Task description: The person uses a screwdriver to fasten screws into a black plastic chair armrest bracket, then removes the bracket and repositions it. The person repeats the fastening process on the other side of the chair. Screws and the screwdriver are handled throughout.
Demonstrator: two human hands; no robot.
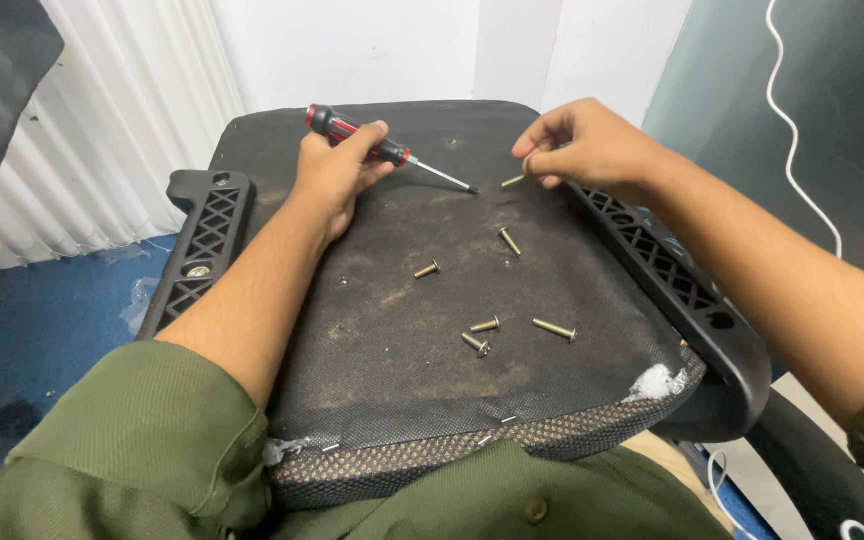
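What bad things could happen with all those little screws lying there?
The loose screws lie on a seat propped on the person's lap, so a tilt might roll them onto the floor. The right hand only pinches one screw by its end; it could slip. The screwdriver tip in the left hand points towards those fingers.

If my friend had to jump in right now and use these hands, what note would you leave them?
Left hand: closed around the red-and-black screwdriver, tip resting toward the middle of the upturned seat pad.
Right hand: pinching one bolt at the pad's far right edge, beside the right armrest bracket.
Five loose bolts lie on the pad's black underside.
Left armrest bracket: shows one bolt head seated in it.
Done: hard to tell beyond that.
Left: the loose bolts are in no hole yet; the right bracket shows an empty hole.
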